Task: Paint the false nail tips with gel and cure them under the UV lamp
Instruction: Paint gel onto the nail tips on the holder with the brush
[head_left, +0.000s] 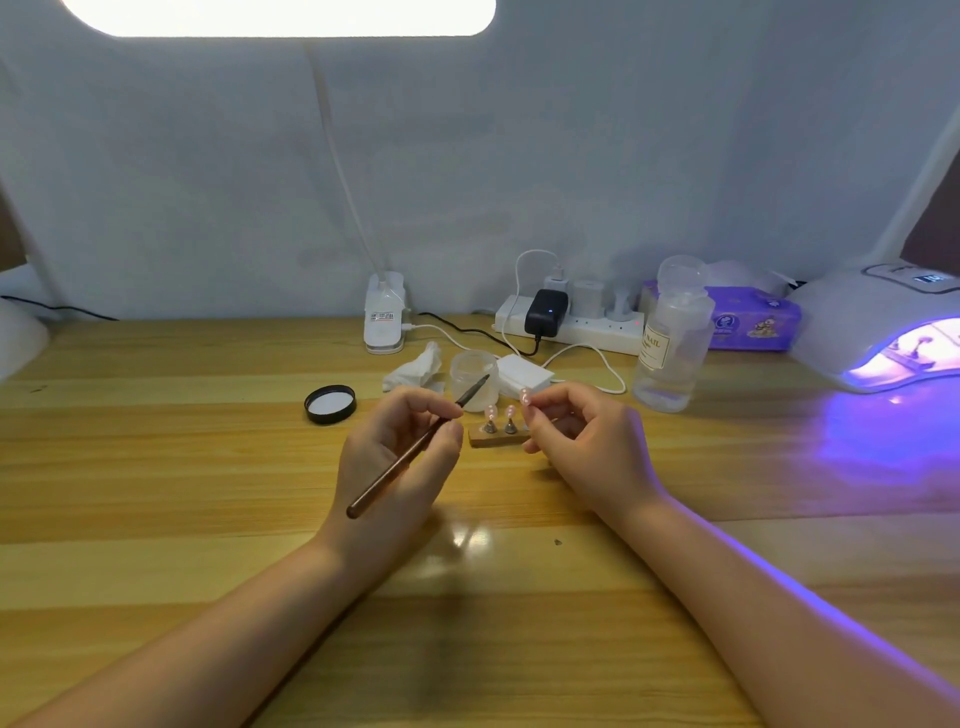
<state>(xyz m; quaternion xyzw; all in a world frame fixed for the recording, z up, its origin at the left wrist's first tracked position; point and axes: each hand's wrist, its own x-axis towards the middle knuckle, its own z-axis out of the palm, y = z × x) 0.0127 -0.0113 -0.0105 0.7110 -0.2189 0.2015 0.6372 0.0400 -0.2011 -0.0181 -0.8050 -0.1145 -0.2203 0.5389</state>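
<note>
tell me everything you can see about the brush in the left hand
The thin nail brush with a brown metallic handle lies slanted across the left hand, pinched near its dark front end by thumb and fingers. The rounded rear end points toward the person; the dark tip points up toward the small clear jar. Whether it touches the jar is unclear.

Both bare arms reach forward, and the hands are raised close together. The left hand (395, 457) is palm up. Its thumb and fingers pinch a thin brush (415, 447) that lies across the palm. The right hand (582, 441) has curled fingers, and its fingertips (532, 413) pinch a small nail tip (525, 397).
</note>
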